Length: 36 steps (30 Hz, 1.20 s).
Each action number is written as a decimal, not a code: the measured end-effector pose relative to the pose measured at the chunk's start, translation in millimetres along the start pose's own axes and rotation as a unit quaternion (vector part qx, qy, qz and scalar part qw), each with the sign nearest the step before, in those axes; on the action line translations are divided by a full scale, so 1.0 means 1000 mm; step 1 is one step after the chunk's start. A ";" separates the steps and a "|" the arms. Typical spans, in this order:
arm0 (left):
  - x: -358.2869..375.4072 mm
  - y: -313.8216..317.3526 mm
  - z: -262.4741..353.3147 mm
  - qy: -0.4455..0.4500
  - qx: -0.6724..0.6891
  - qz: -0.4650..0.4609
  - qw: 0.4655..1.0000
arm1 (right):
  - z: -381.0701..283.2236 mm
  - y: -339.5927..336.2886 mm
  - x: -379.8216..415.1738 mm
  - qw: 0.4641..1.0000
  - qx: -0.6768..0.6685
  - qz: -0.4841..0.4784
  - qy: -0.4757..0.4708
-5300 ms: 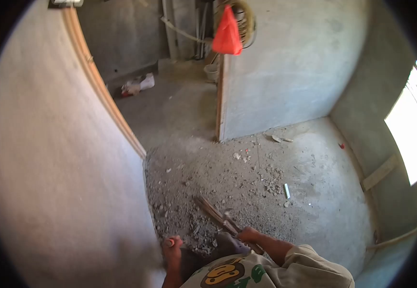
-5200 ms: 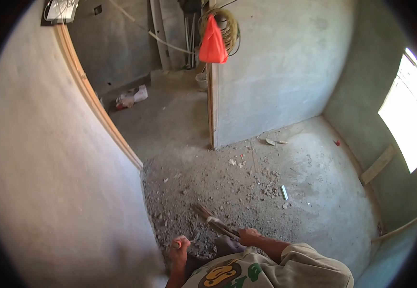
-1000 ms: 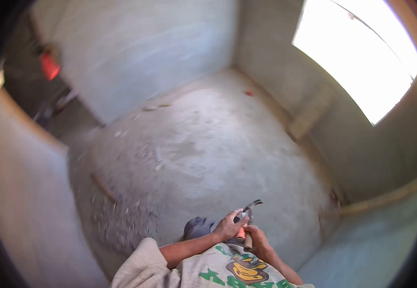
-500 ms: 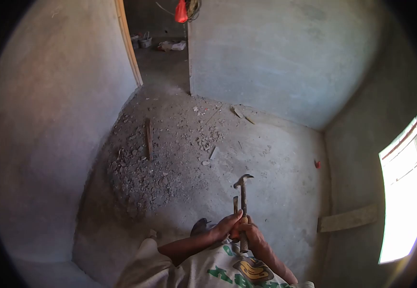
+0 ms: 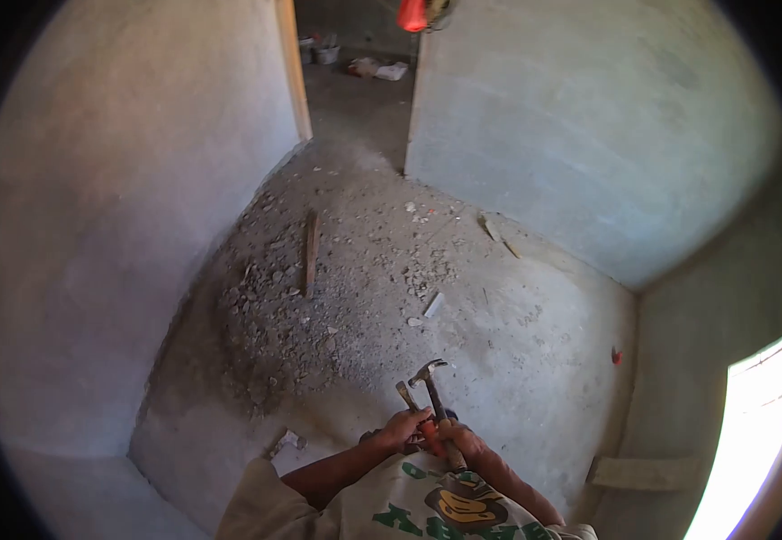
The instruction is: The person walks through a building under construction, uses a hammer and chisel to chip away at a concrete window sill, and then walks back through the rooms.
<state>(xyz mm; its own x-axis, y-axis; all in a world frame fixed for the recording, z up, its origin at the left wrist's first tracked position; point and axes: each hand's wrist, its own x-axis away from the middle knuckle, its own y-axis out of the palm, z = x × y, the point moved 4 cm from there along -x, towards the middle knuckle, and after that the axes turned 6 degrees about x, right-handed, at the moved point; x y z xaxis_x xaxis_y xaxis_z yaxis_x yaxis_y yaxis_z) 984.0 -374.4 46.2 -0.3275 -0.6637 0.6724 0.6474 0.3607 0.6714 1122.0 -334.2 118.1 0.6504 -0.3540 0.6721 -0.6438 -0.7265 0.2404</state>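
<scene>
My left hand (image 5: 406,427) is closed round a chisel (image 5: 406,396) with a flat metal tip and what looks like a red handle. My right hand (image 5: 465,439) grips the shaft of a claw hammer (image 5: 434,392), its head pointing up and away from me. Both hands are close together in front of my shirt, and the two tools stand side by side, their upper ends leaning left. The fingers partly cover the handles.
Rubble (image 5: 301,333) lies over the floor at the left and middle, with a wooden strip (image 5: 312,254) on it. Beyond is a doorway with a bucket (image 5: 326,54). A plank (image 5: 647,473) is by the right wall below the bright window (image 5: 742,432).
The view has turned, so the room appears shifted right and the window lower. My hands and both tools appear slightly further left, and the tools now lean left instead of standing nearly upright.
</scene>
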 end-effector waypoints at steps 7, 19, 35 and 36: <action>-0.027 0.003 0.049 0.073 -0.002 0.140 0.987 | -0.064 -0.023 -0.066 0.995 0.053 -0.026 0.077; -0.078 0.025 0.160 0.288 0.383 0.051 0.876 | -0.265 -0.044 -0.144 0.694 0.676 -0.214 -0.126; -0.154 -0.087 0.439 0.215 0.459 0.140 0.851 | -0.383 -0.300 -0.425 0.767 0.616 0.180 0.004; -0.148 -0.082 0.474 0.168 0.424 0.126 0.881 | -0.381 -0.326 -0.433 0.696 0.704 0.142 -0.003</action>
<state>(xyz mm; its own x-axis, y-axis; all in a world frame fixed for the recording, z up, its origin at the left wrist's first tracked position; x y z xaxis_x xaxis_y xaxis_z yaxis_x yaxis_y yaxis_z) 653.0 4.6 39.1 0.0681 -0.5983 0.7984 -0.1231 0.7891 0.6019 896.5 280.1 15.4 0.5824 -0.6006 0.5478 0.2837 -0.4814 -0.8293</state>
